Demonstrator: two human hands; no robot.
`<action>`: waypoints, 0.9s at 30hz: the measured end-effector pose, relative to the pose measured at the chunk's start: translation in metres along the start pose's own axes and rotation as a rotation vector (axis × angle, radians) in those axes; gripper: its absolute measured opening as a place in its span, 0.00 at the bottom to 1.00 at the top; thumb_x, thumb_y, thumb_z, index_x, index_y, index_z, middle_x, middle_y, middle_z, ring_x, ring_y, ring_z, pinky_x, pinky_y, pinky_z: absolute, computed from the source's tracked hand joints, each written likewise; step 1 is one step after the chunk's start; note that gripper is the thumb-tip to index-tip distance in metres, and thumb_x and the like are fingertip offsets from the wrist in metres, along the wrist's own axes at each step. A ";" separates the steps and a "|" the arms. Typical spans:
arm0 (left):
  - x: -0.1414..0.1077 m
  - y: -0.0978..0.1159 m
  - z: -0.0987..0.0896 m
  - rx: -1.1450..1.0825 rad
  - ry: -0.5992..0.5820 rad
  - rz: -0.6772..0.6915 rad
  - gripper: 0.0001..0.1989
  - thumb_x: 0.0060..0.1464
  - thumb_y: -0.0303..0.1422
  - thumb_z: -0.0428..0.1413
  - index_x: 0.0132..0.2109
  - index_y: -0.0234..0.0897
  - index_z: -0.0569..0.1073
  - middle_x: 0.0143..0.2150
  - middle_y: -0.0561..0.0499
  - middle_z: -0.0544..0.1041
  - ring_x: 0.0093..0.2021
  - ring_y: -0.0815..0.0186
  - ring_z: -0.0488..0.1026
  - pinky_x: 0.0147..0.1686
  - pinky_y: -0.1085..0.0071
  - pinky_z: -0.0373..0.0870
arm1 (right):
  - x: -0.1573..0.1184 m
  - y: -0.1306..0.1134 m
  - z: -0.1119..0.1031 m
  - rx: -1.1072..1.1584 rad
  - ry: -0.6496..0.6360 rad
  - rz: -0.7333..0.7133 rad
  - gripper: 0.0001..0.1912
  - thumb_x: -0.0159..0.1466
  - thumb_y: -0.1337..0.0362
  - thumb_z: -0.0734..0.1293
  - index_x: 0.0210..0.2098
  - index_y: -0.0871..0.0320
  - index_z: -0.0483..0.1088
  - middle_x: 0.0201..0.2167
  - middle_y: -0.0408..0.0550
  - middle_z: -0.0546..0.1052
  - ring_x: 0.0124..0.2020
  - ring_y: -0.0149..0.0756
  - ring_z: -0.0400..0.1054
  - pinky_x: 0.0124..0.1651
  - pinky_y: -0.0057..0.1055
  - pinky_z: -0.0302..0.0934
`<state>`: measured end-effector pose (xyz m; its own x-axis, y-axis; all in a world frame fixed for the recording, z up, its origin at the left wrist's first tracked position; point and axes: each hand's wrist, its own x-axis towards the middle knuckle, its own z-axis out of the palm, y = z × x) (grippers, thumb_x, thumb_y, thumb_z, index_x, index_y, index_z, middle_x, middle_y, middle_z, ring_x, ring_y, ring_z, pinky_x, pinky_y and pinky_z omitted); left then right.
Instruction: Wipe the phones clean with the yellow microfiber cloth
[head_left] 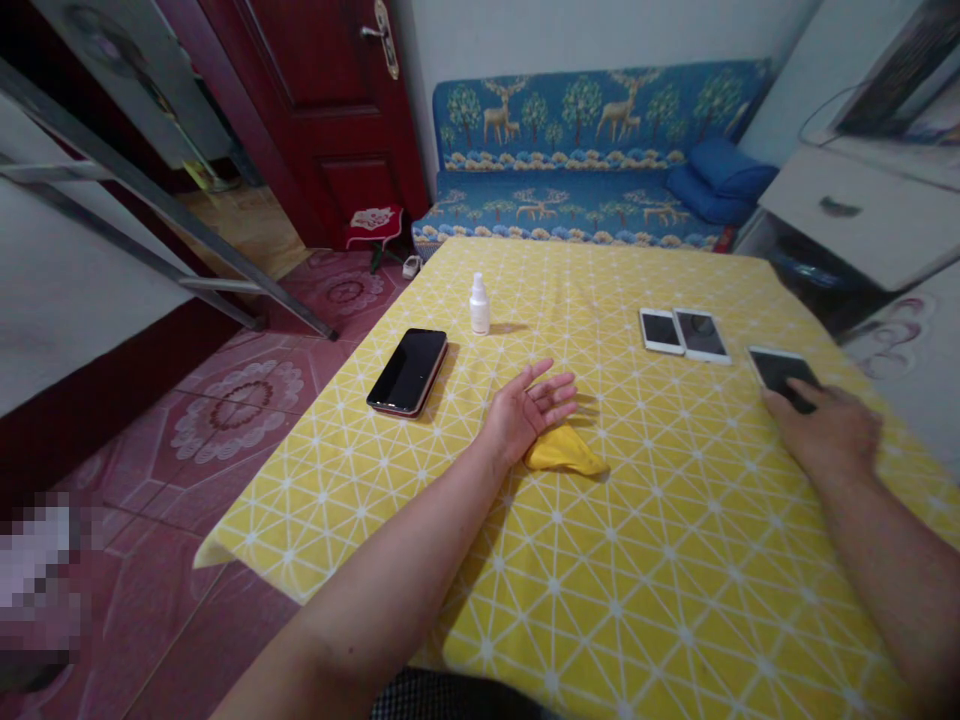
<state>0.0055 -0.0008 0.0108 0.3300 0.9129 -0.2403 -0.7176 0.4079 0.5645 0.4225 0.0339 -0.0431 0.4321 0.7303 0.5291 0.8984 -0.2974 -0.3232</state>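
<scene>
My left hand is palm up with its fingers apart and nothing in it. Right beside it, partly behind the wrist, a crumpled yellow cloth lies on the table. At the right, my right hand grips the near end of a white-edged smartphone, one finger over its dark screen. Two white smartphones, one smaller and one larger, lie side by side to the left of that hand. A white spray bottle stands upright beyond my left hand. To its left rests a large black-screened phone.
A yellow cloth with white lines covers the table. Behind it stands a blue sofa with folded blue cushions. A white cabinet is at the right. On the left are a metal ladder and a small red stool.
</scene>
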 end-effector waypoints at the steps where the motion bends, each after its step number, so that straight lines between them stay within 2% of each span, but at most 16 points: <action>1: 0.001 0.000 0.000 0.000 0.005 -0.002 0.18 0.67 0.39 0.50 0.57 0.34 0.73 0.48 0.38 0.81 0.49 0.57 0.79 0.57 0.57 0.70 | 0.010 -0.007 0.003 -0.011 -0.040 0.034 0.15 0.56 0.57 0.72 0.37 0.63 0.80 0.40 0.65 0.76 0.41 0.48 0.66 0.47 0.48 0.55; 3: 0.002 0.000 0.001 -0.003 0.009 -0.005 0.18 0.67 0.39 0.50 0.57 0.34 0.73 0.48 0.38 0.81 0.47 0.58 0.80 0.57 0.58 0.70 | 0.027 -0.022 0.010 -0.007 -0.092 0.056 0.15 0.56 0.59 0.72 0.38 0.64 0.80 0.40 0.64 0.77 0.41 0.46 0.65 0.48 0.45 0.55; 7: 0.003 0.001 0.002 -0.014 0.011 -0.012 0.17 0.68 0.38 0.49 0.55 0.33 0.73 0.47 0.39 0.81 0.44 0.59 0.80 0.55 0.58 0.71 | 0.049 -0.047 0.024 -0.022 -0.118 0.079 0.16 0.60 0.62 0.69 0.41 0.68 0.80 0.38 0.64 0.76 0.39 0.44 0.62 0.45 0.43 0.53; 13: 0.007 0.000 0.002 -0.019 0.016 -0.017 0.16 0.67 0.38 0.50 0.54 0.34 0.74 0.47 0.40 0.81 0.42 0.60 0.80 0.55 0.58 0.71 | 0.064 -0.058 0.034 0.018 -0.153 0.059 0.18 0.64 0.64 0.63 0.44 0.69 0.81 0.40 0.63 0.77 0.36 0.42 0.63 0.42 0.40 0.53; 15: 0.008 -0.001 0.002 -0.014 0.011 -0.016 0.16 0.67 0.38 0.49 0.54 0.34 0.74 0.47 0.40 0.81 0.43 0.60 0.80 0.55 0.58 0.70 | 0.065 -0.056 0.033 0.039 -0.170 0.054 0.19 0.66 0.63 0.62 0.46 0.68 0.81 0.43 0.64 0.77 0.41 0.44 0.66 0.44 0.40 0.54; 18: 0.008 -0.001 0.002 -0.003 0.013 -0.016 0.17 0.67 0.38 0.49 0.56 0.34 0.73 0.47 0.39 0.81 0.44 0.59 0.80 0.56 0.57 0.70 | 0.060 -0.056 0.031 0.083 -0.196 0.060 0.23 0.68 0.60 0.61 0.52 0.70 0.78 0.53 0.71 0.74 0.53 0.49 0.67 0.50 0.43 0.54; 21: 0.006 0.001 0.003 -0.010 0.023 -0.019 0.17 0.67 0.38 0.49 0.56 0.34 0.72 0.47 0.39 0.81 0.45 0.59 0.80 0.56 0.58 0.70 | 0.049 -0.058 0.028 0.109 -0.182 0.088 0.29 0.67 0.58 0.63 0.59 0.76 0.70 0.64 0.83 0.62 0.66 0.58 0.56 0.58 0.51 0.49; 23: 0.004 0.003 0.004 -0.020 0.038 -0.017 0.17 0.67 0.38 0.49 0.56 0.33 0.72 0.47 0.39 0.81 0.45 0.60 0.80 0.56 0.58 0.70 | 0.038 -0.060 0.025 0.135 -0.133 0.116 0.34 0.67 0.59 0.63 0.63 0.81 0.61 0.67 0.90 0.53 0.70 0.63 0.47 0.61 0.57 0.44; 25: 0.003 0.005 0.005 -0.027 0.053 -0.015 0.16 0.68 0.37 0.49 0.55 0.32 0.72 0.46 0.39 0.81 0.44 0.60 0.80 0.55 0.59 0.71 | 0.025 -0.063 0.020 0.168 -0.098 0.161 0.38 0.67 0.57 0.64 0.65 0.84 0.56 0.69 0.92 0.47 0.73 0.65 0.40 0.64 0.58 0.41; 27: 0.001 0.006 0.007 -0.024 0.056 -0.018 0.16 0.68 0.36 0.50 0.55 0.32 0.72 0.46 0.39 0.81 0.43 0.62 0.80 0.54 0.60 0.72 | 0.012 -0.064 0.013 0.187 -0.105 0.168 0.42 0.66 0.55 0.64 0.66 0.84 0.53 0.70 0.91 0.45 0.74 0.66 0.36 0.66 0.57 0.40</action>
<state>0.0056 0.0027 0.0192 0.3088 0.9043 -0.2947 -0.7266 0.4243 0.5404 0.3687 0.0695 -0.0264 0.5543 0.7429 0.3752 0.7807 -0.3079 -0.5438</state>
